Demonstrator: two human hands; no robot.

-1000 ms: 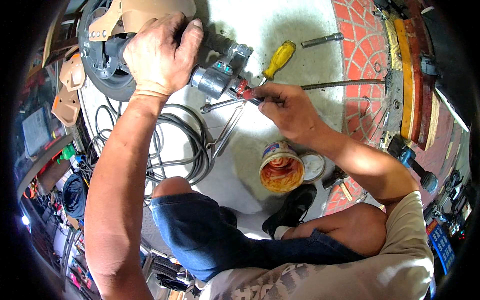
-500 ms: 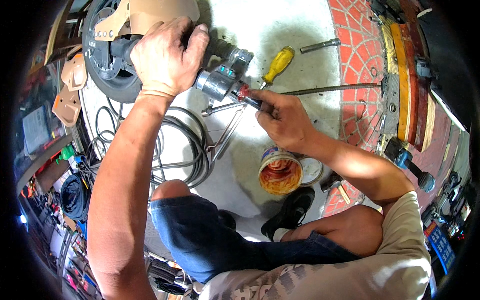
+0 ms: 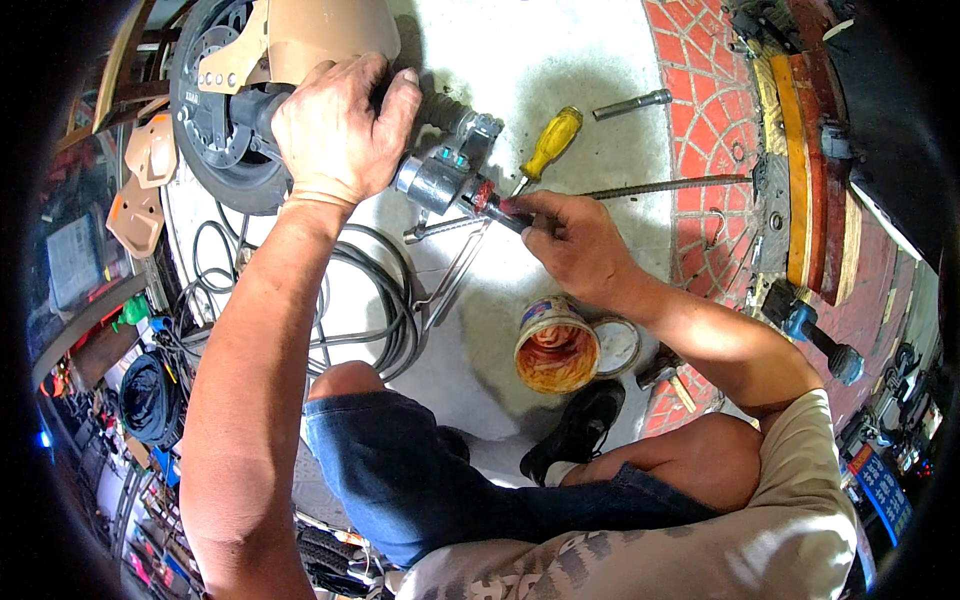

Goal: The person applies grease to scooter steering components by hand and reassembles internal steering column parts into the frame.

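Bare hands, both grasping, work on a dark fork assembly (image 3: 432, 182) held above a pale floor in a crowded workshop. At far left, two tan panels (image 3: 150, 152) rest beside a wheel (image 3: 246, 198) with a black tyre. A tan mudguard (image 3: 325, 38) curves over it, near the left hand (image 3: 340, 135), which closes over the fork between the wheel and a silver-edged clamp; its fingertips are hidden. Below, a coil of black hose (image 3: 402, 330) spreads near the person's knee. At centre, red grease (image 3: 484, 192) rings the base of a black tube (image 3: 509, 214) that juts from the fork assembly toward the right hand (image 3: 580, 240), whose thumb and fingers pinch the tube's far end. A yellow-handled screwdriver (image 3: 552, 142) lies just beyond. Nearer the person, a tub (image 3: 556, 383) smeared inside with orange-red grease turns its mouth toward them, a pale round lid (image 3: 619, 345) just beside it. Farther right, a metal tube (image 3: 632, 104) and a ribbed rod (image 3: 670, 187) lie near red tiles (image 3: 708, 125), and a blue-and-black power tool (image 3: 815, 328) sits beyond the right forearm.
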